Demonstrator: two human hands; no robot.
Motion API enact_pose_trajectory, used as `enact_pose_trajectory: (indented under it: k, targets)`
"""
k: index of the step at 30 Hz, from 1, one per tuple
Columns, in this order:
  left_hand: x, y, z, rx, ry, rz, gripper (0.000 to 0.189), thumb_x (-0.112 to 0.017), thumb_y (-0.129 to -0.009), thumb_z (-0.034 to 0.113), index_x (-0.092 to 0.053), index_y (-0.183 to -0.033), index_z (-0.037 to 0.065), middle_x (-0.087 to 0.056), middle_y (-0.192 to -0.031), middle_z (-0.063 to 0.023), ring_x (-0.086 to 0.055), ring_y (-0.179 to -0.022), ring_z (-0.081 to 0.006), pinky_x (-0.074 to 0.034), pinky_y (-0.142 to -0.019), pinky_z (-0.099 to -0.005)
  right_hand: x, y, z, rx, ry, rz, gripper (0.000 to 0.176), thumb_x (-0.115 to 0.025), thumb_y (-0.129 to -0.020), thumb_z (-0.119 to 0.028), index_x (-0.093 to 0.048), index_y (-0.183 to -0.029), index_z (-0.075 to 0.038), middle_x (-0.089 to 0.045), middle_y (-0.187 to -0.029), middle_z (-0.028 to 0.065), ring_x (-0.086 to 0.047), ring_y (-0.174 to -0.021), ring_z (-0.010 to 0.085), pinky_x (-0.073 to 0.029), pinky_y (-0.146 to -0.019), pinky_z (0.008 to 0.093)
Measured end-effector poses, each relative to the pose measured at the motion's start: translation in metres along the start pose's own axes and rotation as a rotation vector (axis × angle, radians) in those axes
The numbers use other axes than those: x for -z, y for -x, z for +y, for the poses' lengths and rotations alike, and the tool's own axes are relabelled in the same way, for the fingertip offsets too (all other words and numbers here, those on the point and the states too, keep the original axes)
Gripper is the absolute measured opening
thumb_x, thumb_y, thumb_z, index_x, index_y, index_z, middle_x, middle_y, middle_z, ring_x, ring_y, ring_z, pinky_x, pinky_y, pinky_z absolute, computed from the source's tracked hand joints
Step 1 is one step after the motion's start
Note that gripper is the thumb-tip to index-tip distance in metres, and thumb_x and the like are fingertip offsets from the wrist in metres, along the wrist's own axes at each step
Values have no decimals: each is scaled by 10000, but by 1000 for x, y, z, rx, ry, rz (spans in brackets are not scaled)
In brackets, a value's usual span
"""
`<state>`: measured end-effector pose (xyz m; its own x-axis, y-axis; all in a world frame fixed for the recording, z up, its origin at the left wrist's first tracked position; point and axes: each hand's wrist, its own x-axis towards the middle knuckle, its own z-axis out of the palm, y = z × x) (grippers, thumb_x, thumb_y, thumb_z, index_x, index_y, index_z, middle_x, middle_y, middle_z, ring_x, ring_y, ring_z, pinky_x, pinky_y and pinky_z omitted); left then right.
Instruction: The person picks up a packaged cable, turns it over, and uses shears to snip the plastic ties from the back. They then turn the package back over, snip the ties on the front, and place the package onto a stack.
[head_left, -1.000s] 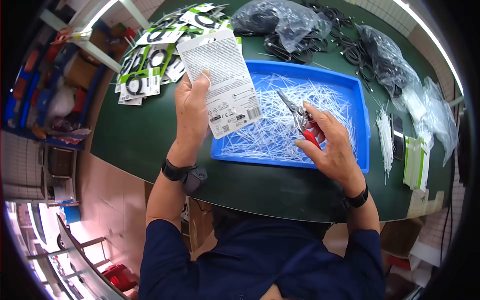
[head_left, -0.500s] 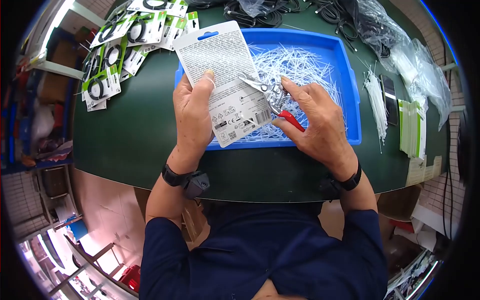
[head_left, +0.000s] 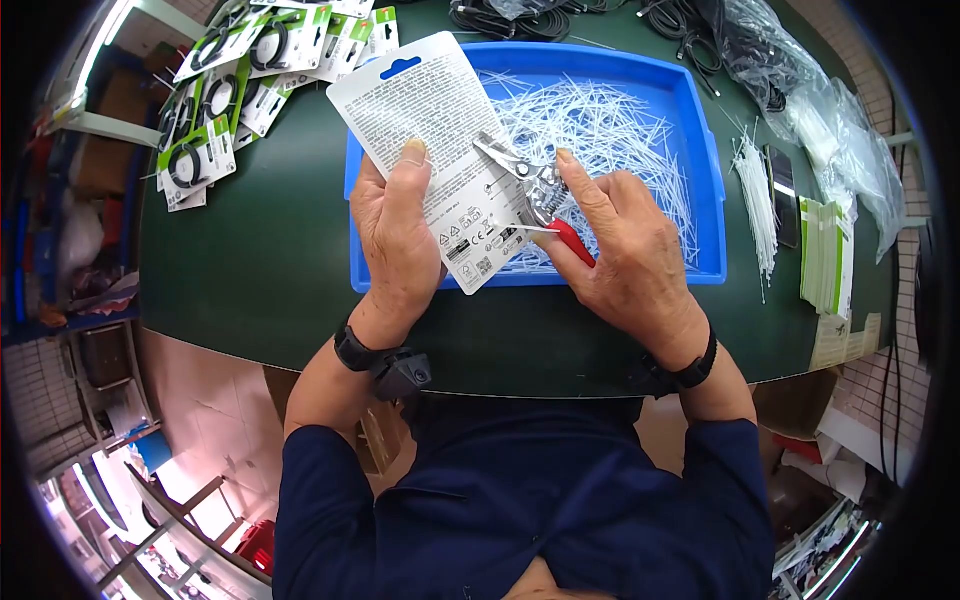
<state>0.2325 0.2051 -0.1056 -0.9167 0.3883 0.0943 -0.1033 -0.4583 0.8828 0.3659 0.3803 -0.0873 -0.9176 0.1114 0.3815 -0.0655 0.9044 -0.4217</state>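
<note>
My left hand (head_left: 400, 225) grips a printed cardboard package card (head_left: 415, 110), thumb on its text side and fingers behind. The card tilts over the left part of a blue tray (head_left: 590, 52). In my right hand (head_left: 630, 235) is a pair of cutting pliers (head_left: 540, 185) with a red handle, its jaws over the card's face. A thin white strip (head_left: 520, 228), like a cable tie tail, lies across the card's lower right edge near my right thumb. Many white cable ties (head_left: 610, 130) fill the tray.
Carded black cables (head_left: 200, 155) are heaped at the left back. On the right lie a bundle of white ties (head_left: 755, 205), a phone (head_left: 783, 195) and a stack of green-and-white cards (head_left: 825, 255). Black cables (head_left: 690, 40) and clear plastic bags (head_left: 850, 150) lie at the back right.
My left hand and the card have shifted slightly, the card's top going left and up. The white strand by my left thumb is gone from there; a white strip now shows near my right thumb.
</note>
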Motion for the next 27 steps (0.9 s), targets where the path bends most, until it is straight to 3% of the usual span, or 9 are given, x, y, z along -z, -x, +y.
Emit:
enact_pose_trajectory:
  k: [9,12,18,21,27]
  targets:
    - [0,1,2,31,-66,11,367,-547,-1076,235,-586,-1308,-46,-708,-1154,-116,-674,-967,-127,-543,-881,-274,-11,4,-2,-48,-85,-66,734,-866,-823,-161,-572,-1483,-31,-598,-881,134,-596,-727,274,-514,-658,400]
    - [4,-4,-3,72,-98,14,383,-549,-1087,273,-593,-1291,-48,-712,-1135,-116,-682,-949,-129,-550,-861,-271,-17,8,3,-113,-117,-127,707,-866,-822,-159,-596,-1465,-44,-612,-890,127,-595,-712,240,-515,-657,375]
    - [1,-8,-1,134,-64,5,439,-540,-1109,349,-594,-1286,-49,-715,-1131,-119,-691,-954,-136,-558,-855,-273,-6,3,2,-58,-268,-179,696,-865,-797,-115,-625,-1449,-72,-630,-906,106,-586,-709,193,-514,-663,334]
    - [-3,-5,-2,129,-142,-46,473,-468,-1114,374,-567,-1319,-42,-709,-1192,-176,-744,-1005,-235,-601,-882,-354,-6,3,-2,-25,-362,-170,709,-861,-780,-90,-629,-1449,-80,-634,-910,96,-581,-711,180,-513,-666,320]
    - [-3,-4,-3,102,-115,-1,480,-468,-1116,387,-565,-1328,-33,-704,-1200,-170,-738,-1015,-230,-592,-890,-353,-3,4,-4,-58,-331,-171,738,-860,-755,-68,-629,-1456,-88,-634,-917,96,-582,-711,179,-515,-669,316]
